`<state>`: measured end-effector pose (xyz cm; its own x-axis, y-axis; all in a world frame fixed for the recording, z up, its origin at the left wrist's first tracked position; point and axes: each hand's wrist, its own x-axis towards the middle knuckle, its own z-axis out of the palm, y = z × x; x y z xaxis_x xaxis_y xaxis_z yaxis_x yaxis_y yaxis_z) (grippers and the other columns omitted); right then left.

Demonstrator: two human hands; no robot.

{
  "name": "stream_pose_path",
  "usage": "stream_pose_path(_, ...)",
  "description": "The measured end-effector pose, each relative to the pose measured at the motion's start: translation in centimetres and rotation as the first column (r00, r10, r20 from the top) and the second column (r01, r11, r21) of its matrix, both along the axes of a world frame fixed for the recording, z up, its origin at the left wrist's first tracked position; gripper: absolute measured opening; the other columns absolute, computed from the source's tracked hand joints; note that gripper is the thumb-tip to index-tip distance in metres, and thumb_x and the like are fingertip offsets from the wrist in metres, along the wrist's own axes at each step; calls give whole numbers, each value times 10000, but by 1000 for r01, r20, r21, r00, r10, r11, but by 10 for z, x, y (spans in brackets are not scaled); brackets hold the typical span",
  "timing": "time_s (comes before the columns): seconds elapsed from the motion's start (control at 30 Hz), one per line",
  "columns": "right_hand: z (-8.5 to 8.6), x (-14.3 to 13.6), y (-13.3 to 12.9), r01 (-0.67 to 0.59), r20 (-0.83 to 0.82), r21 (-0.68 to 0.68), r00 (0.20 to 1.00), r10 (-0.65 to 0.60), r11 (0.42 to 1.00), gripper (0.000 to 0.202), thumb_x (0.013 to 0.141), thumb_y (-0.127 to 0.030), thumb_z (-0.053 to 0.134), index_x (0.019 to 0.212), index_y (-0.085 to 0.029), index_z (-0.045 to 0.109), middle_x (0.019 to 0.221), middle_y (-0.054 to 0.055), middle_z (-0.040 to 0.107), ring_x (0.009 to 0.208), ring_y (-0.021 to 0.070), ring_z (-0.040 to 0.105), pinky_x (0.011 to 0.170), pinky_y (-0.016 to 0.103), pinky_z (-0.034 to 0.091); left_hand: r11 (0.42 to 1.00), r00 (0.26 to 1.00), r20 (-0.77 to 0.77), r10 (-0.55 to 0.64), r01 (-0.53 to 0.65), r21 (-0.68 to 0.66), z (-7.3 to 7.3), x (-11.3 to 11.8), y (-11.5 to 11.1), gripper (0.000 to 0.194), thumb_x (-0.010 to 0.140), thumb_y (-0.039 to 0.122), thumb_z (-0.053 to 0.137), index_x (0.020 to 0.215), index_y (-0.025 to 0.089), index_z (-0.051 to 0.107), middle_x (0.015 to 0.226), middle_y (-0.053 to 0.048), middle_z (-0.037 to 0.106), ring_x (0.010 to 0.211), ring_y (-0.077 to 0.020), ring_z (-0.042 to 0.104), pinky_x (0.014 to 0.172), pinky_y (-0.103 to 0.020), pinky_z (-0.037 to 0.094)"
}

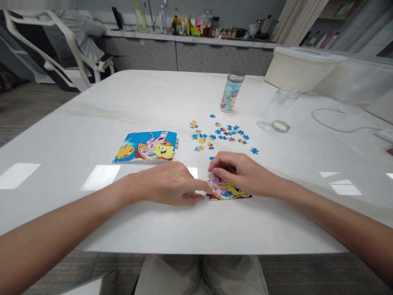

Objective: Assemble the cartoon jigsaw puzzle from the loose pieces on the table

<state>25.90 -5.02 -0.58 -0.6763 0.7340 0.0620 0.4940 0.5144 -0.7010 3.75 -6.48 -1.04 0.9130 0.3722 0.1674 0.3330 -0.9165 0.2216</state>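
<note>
A partly joined jigsaw puzzle [221,191] with pink and yellow cartoon figures lies flat near the table's front edge. My left hand [167,184] rests at its left side, index finger stretched out to the puzzle's edge, thumb apart below and the other fingers curled under. Over the puzzle's upper part is my right hand [242,170], its thumb and fingers bent close together at the tips; whatever they pinch is hidden. Just beyond those fingertips a blue puzzle piece [211,158] shows. Several loose pieces [222,137], mostly blue and yellow, are scattered farther back. A picture card [150,145] lies to the left.
A cartoon-printed canister [231,93] stands behind the pieces. Right of it are a clear jar [278,107], a round lid [280,125], a white cable [331,130] and a lidded bin [302,69]. Someone in grey [78,30] sits in a chair at the left back.
</note>
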Motion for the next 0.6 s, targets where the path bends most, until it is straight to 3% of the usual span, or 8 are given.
stream_pose_path(0.17, 3, 0, -2, 35, -28, 23, 999, -35, 999, 110, 865, -184, 504, 826, -167, 606, 769, 9, 621, 637, 102, 530, 596, 236, 419, 969, 967, 65, 247, -246, -34, -4, 5, 4, 197, 850, 233, 505, 915, 204, 689, 407, 74, 473, 365, -70, 377, 425, -191, 244)
stream_pose_path(0.27, 7, 3, -2, 25, -13, 78, 1000, -24, 997, 115, 854, -170, 509, 818, -165, 618, 738, 4, 630, 609, 97, 525, 566, 227, 401, 955, 956, 27, 293, -291, -62, -5, 7, 6, 220, 850, 238, 499, 940, 204, 697, 409, 72, 468, 378, -71, 397, 440, -182, 262)
stream_pose_path(0.37, 11, 10, -2, -93, 56, 176, 995, 84, 980, 130, 847, -171, 520, 827, -162, 649, 685, 3, 635, 578, 96, 517, 553, 227, 378, 953, 956, -2, 294, -293, -78, -4, 7, 7, 241, 856, 250, 495, 972, 228, 705, 405, 67, 460, 379, -75, 399, 439, -185, 258)
stream_pose_path(0.5, 12, 17, -3, -312, 180, 282, 946, 269, 907, 211, 889, -212, 482, 865, -168, 688, 685, 25, 659, 597, 112, 532, 576, 245, 357, 960, 962, 6, 272, -271, -69, -4, 6, 7, 261, 867, 244, 483, 995, 244, 711, 411, 56, 475, 384, -78, 415, 427, -188, 239)
stream_pose_path(0.6, 13, 19, -5, -400, 220, 321, 913, 343, 858, 267, 913, -221, 443, 837, -169, 694, 638, 31, 646, 585, 119, 519, 560, 253, 325, 963, 964, 4, 265, -264, -44, -3, 7, 7, 261, 867, 232, 483, 991, 244, 712, 412, 52, 478, 383, -81, 418, 420, -191, 229)
